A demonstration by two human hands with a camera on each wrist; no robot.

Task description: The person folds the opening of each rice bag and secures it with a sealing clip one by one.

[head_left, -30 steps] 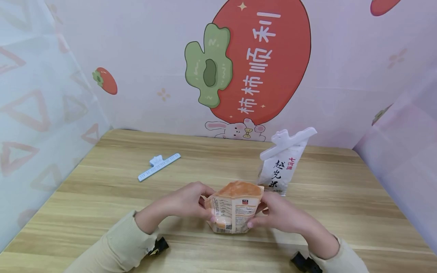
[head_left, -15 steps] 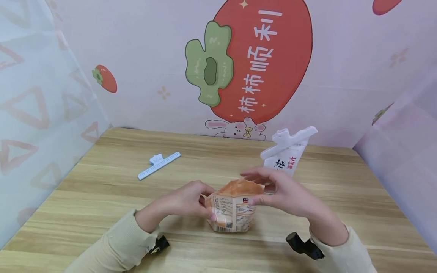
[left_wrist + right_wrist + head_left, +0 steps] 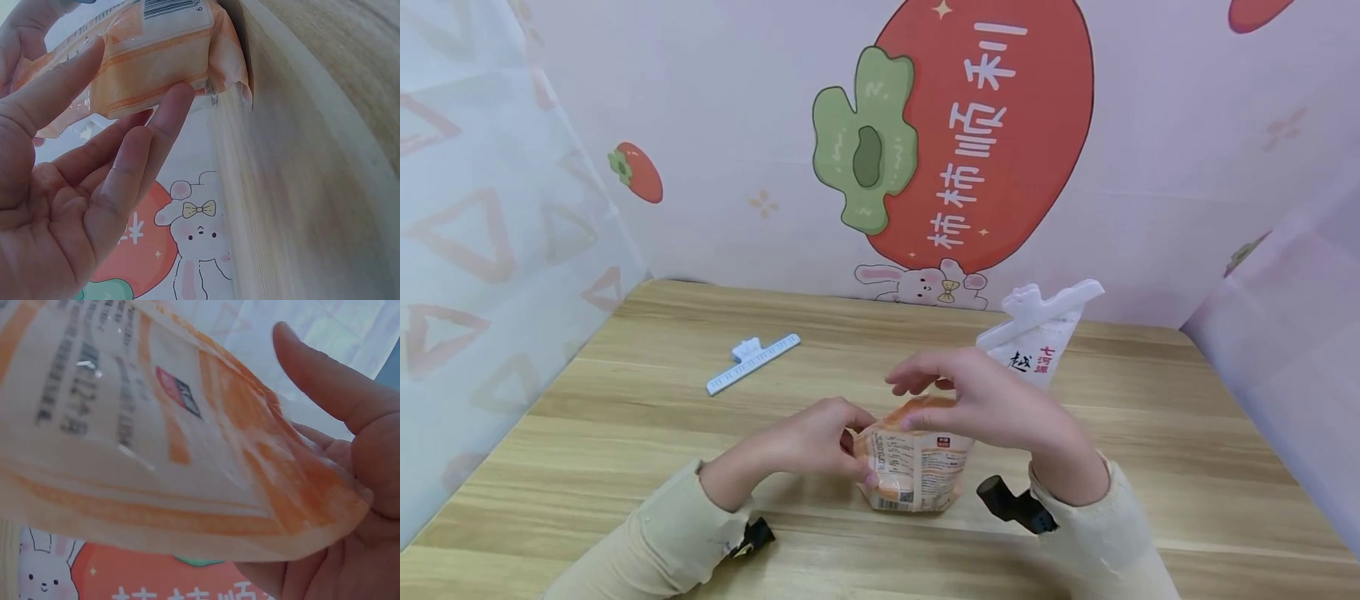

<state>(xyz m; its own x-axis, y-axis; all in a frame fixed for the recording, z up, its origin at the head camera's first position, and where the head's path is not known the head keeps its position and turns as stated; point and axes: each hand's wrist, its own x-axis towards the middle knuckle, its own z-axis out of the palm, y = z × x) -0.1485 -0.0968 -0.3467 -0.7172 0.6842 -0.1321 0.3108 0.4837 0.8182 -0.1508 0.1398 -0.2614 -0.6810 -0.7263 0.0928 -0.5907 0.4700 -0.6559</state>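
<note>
An orange and white plastic food bag (image 3: 917,475) with printed text and a barcode stands on the wooden table in the head view. My left hand (image 3: 820,437) grips its left side, thumb on the printed face and fingers behind, also seen in the left wrist view. Over the bag's orange top edge hovers my right hand (image 3: 988,400), thumb in front and fingers arched behind, spread apart. In the right wrist view the right thumb (image 3: 312,375) stands straight, away from the bag; the fingers pass partly behind the bag, so contact there is unclear.
A light blue sealing clip (image 3: 752,364) lies on the table (image 3: 647,433) at the left. Behind my right hand stands a white rice bag (image 3: 1052,350), its top held by a white sealing clip (image 3: 1037,315). Printed cloth walls (image 3: 737,125) surround the table.
My right hand has left the bag's right side, risen, and moved left over its top edge. It now hides the lower part of the rice bag. My left hand has stayed put.
</note>
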